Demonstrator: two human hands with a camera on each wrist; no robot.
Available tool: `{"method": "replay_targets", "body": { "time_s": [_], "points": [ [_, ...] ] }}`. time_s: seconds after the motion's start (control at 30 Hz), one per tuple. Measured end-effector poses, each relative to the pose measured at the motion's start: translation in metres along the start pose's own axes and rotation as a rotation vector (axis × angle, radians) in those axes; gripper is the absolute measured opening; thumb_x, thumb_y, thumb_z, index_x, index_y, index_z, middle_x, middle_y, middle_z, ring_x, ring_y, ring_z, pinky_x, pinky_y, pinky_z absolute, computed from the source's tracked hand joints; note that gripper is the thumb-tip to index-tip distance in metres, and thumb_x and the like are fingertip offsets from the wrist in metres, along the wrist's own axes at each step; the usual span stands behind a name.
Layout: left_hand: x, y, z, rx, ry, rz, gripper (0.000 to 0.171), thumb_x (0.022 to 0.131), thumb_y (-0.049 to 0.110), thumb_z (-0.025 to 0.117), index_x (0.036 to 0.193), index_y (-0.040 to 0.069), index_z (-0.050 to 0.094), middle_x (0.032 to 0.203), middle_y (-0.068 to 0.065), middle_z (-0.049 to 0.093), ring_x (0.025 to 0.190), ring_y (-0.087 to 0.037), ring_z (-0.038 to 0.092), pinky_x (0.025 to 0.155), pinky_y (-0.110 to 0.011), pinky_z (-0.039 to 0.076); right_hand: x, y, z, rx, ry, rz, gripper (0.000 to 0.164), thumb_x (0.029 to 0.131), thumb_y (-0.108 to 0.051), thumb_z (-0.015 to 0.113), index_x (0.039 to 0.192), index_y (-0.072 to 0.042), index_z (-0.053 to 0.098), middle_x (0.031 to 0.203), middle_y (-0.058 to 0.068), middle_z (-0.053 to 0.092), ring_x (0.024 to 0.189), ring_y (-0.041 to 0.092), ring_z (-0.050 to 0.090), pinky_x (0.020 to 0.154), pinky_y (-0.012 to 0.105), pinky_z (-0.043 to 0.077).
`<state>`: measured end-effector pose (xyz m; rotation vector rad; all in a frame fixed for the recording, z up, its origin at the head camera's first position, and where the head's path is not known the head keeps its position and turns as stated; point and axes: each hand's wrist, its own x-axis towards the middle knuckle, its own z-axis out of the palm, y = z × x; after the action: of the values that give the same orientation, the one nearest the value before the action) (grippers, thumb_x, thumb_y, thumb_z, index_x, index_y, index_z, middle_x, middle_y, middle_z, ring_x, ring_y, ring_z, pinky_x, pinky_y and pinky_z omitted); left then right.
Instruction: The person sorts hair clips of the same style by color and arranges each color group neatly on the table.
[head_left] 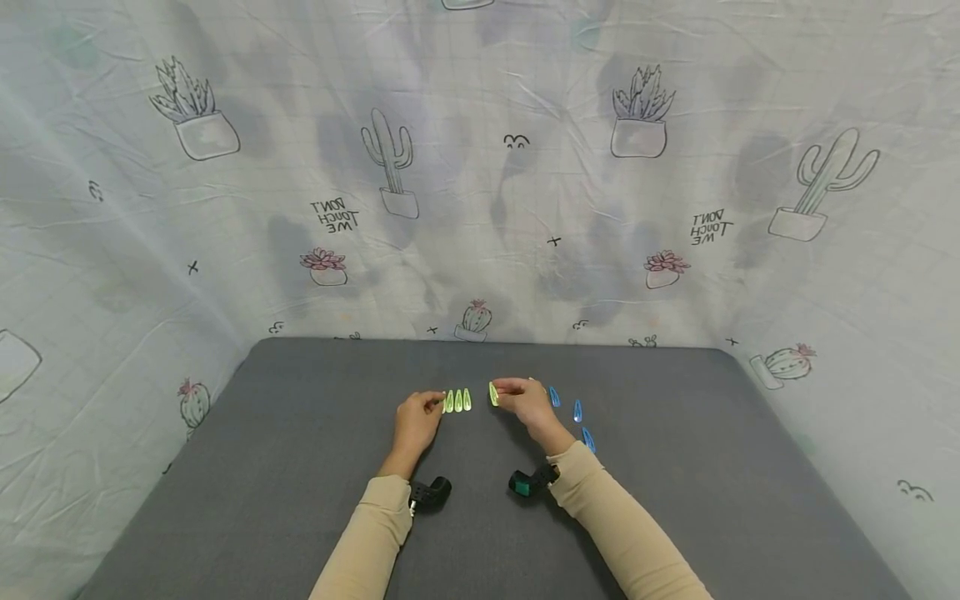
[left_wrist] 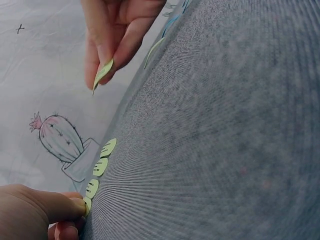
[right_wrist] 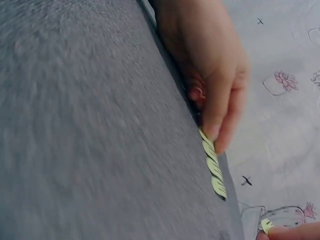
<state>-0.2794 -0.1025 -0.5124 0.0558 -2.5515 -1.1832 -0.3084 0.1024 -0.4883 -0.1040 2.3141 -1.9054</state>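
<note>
From afar I'm watching the left hand (head_left: 417, 419) pinching the end clip (left_wrist: 88, 205) of the green row (head_left: 458, 401) near frame centre, seemingly steadying it, while the right hand (head_left: 527, 406) is pinching a raised clip (head_left: 493, 395) just rightward, apparently edge-on to leave most uncovered.

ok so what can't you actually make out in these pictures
Leftmost green clip: head view, mostly covered by the left hand.
Right hand: right wrist view, mostly cut off by the frame's bottom right corner.
Raised green clip: right wrist view, partly covered by the fingers gripping it.
Topmost blue clip: left wrist view, cut off by the top edge.
</note>
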Motion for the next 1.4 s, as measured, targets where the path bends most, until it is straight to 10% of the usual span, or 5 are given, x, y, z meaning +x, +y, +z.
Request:
{"method": "replay_targets", "body": {
  "time_s": [0.6,1.4],
  "points": [
    [-0.002,-0.004,0.0,-0.007,-0.002,0.029,0.013,0.085,0.006,0.067,0.096,0.005,0.074,0.073,-0.006,0.059,0.064,-0.015,0.049,0.06,-0.03,0.039,0.006,0.012,0.035,-0.057,0.077,-0.035,0.029,0.08,0.007,0.062,0.109,0.004,0.069,0.098,0.017,0.068,0.082,0.012,0.061,0.073,0.027,0.053],
    [-0.001,-0.01,-0.001,-0.007,-0.005,0.037,0.013,0.085,0.006,0.067,0.095,0.005,0.074,0.073,-0.006,0.059,0.063,-0.015,0.049,0.06,-0.031,0.04,0.009,0.0,0.051,-0.472,0.161,-0.129,0.022,0.08,0.0,0.061,0.097,-0.004,0.075,0.087,0.01,0.072,0.074,0.021,0.062,0.059,0.027,0.045]
  ]
}}
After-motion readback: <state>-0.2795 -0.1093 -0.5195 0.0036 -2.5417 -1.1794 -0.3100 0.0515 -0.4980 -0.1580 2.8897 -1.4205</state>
